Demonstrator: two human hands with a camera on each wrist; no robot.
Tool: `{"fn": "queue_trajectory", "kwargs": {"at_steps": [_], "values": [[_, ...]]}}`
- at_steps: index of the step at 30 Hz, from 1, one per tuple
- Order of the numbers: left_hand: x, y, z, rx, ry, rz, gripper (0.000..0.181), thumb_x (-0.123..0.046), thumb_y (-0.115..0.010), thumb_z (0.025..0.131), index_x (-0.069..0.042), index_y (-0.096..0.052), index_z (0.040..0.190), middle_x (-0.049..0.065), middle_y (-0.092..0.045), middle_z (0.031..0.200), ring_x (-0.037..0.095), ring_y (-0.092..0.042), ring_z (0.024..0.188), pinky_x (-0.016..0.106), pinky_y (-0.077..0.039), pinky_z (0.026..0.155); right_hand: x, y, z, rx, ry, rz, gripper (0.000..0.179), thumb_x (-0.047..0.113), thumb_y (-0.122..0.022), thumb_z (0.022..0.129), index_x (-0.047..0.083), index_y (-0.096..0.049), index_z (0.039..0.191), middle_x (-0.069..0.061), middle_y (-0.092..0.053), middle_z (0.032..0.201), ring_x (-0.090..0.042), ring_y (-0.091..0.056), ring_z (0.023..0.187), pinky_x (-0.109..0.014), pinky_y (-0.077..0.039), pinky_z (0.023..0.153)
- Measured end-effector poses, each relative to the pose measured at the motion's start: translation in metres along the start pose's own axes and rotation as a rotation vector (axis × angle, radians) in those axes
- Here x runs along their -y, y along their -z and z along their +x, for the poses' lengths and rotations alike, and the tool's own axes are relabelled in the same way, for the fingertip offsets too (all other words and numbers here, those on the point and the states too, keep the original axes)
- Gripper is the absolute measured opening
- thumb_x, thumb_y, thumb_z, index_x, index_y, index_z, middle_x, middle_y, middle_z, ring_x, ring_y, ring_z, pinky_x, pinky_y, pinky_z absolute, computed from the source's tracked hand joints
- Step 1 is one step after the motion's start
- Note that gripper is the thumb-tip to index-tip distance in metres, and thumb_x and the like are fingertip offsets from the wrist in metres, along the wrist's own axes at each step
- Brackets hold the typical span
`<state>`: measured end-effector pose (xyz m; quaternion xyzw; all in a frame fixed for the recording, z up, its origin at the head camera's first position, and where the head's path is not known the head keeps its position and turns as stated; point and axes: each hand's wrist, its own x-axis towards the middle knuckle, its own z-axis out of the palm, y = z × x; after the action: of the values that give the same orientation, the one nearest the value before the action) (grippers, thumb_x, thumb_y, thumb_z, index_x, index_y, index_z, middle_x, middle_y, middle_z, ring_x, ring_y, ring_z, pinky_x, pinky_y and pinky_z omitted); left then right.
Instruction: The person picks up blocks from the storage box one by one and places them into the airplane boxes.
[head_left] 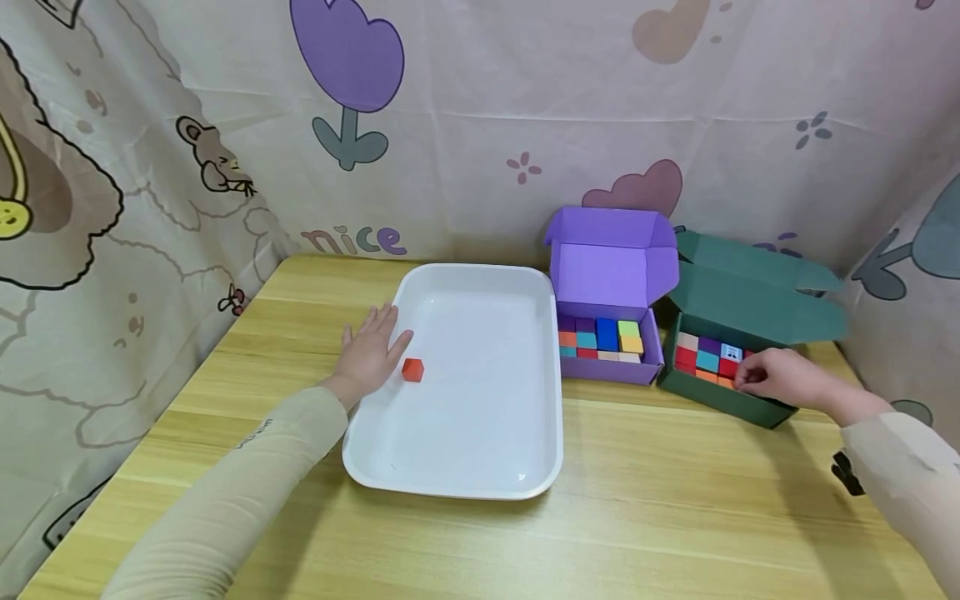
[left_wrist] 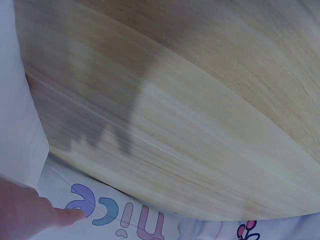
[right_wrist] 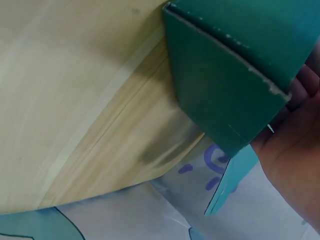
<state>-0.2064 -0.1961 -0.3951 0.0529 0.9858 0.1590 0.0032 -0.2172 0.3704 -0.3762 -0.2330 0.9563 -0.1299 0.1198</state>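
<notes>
My left hand (head_left: 369,357) lies at the left rim of a white tray (head_left: 487,450), its fingers straight and spread. In the left wrist view only part of that hand (left_wrist: 30,212) shows, at the lower left corner. A small orange-red cube (head_left: 412,370) sits inside the tray, just right of the thumb. My right hand (head_left: 783,379) reaches into a green box (head_left: 720,402) with its fingers bent down among colored blocks (head_left: 707,361). Its fingertips are at the orange and red blocks; I cannot tell whether they pinch one. The box wall hides most fingers in the right wrist view.
Between the tray and the green box stands an open purple box (head_left: 611,371) with colored blocks (head_left: 606,333) in it. Both lids are folded back. The wooden table (head_left: 637,500) meets a patterned cloth (head_left: 480,167) behind. A small black object (head_left: 847,473) shows beside the right sleeve.
</notes>
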Motion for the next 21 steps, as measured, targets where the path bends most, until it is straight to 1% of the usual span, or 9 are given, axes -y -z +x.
{"fn": "queue_trajectory", "kwargs": {"at_steps": [5, 9, 13, 15, 17, 19, 21], "values": [[0.001, 0.0, -0.001, -0.006, 0.002, -0.009, 0.067, -0.046, -0.027, 0.101, -0.002, -0.014, 0.149, 0.016, -0.011, 0.157, 0.036, -0.004, 0.145, 0.065, -0.001, 0.111, -0.001, 0.003, -0.001, 0.012, -0.019, -0.003, 0.01, 0.006, -0.067, 0.082, 0.012, -0.062, 0.075, 0.007, -0.054, 0.072, 0.0, -0.041, 0.061, -0.019, -0.04, 0.057], [0.001, 0.0, -0.002, -0.009, -0.002, -0.022, 0.066, -0.043, -0.029, 0.101, -0.001, -0.014, 0.149, 0.016, -0.011, 0.157, 0.036, -0.004, 0.145, 0.065, 0.0, 0.111, 0.001, 0.005, -0.001, 0.019, -0.035, -0.007, 0.008, 0.007, -0.066, 0.082, 0.01, -0.062, 0.076, 0.006, -0.055, 0.072, -0.002, -0.042, 0.061, -0.02, -0.04, 0.056], [0.001, 0.0, -0.002, -0.016, -0.011, -0.028, 0.067, -0.045, -0.028, 0.101, -0.001, -0.014, 0.149, 0.017, -0.012, 0.157, 0.037, -0.004, 0.145, 0.066, 0.0, 0.111, 0.011, 0.011, 0.002, -0.003, -0.062, -0.025, 0.004, 0.011, -0.064, 0.084, 0.007, -0.065, 0.082, 0.005, -0.059, 0.074, -0.006, -0.045, 0.062, -0.022, -0.043, 0.057], [0.001, 0.0, -0.002, -0.019, -0.014, -0.026, 0.068, -0.047, -0.027, 0.1, -0.001, -0.015, 0.149, 0.017, -0.012, 0.157, 0.036, -0.004, 0.145, 0.066, -0.001, 0.111, 0.021, 0.019, 0.007, -0.023, -0.079, -0.033, 0.009, 0.013, -0.064, 0.085, 0.005, -0.066, 0.086, 0.003, -0.062, 0.075, -0.008, -0.048, 0.064, -0.025, -0.046, 0.058], [0.001, 0.0, -0.002, -0.02, -0.014, -0.025, 0.068, -0.047, -0.026, 0.1, -0.001, -0.015, 0.149, 0.017, -0.012, 0.157, 0.036, -0.005, 0.145, 0.066, -0.001, 0.111, 0.037, 0.03, 0.014, -0.043, -0.091, -0.034, 0.013, 0.014, -0.063, 0.087, 0.002, -0.066, 0.091, -0.001, -0.064, 0.078, -0.011, -0.053, 0.066, -0.029, -0.05, 0.06], [0.001, -0.001, -0.002, -0.022, -0.012, -0.025, 0.068, -0.047, -0.027, 0.1, -0.002, -0.015, 0.149, 0.017, -0.012, 0.157, 0.036, -0.005, 0.145, 0.066, -0.002, 0.111, 0.058, 0.043, 0.022, -0.07, -0.097, -0.026, 0.017, 0.014, -0.062, 0.088, 0.0, -0.065, 0.095, -0.006, -0.066, 0.081, -0.014, -0.056, 0.069, -0.035, -0.053, 0.063], [0.001, -0.001, -0.001, -0.02, -0.01, -0.022, 0.067, -0.047, -0.026, 0.1, -0.002, -0.015, 0.149, 0.017, -0.012, 0.157, 0.036, -0.005, 0.145, 0.066, -0.002, 0.111, 0.082, 0.057, 0.033, -0.114, -0.094, -0.021, 0.019, 0.015, -0.061, 0.089, -0.001, -0.065, 0.098, -0.009, -0.068, 0.087, -0.016, -0.059, 0.073, -0.039, -0.054, 0.068]]}}
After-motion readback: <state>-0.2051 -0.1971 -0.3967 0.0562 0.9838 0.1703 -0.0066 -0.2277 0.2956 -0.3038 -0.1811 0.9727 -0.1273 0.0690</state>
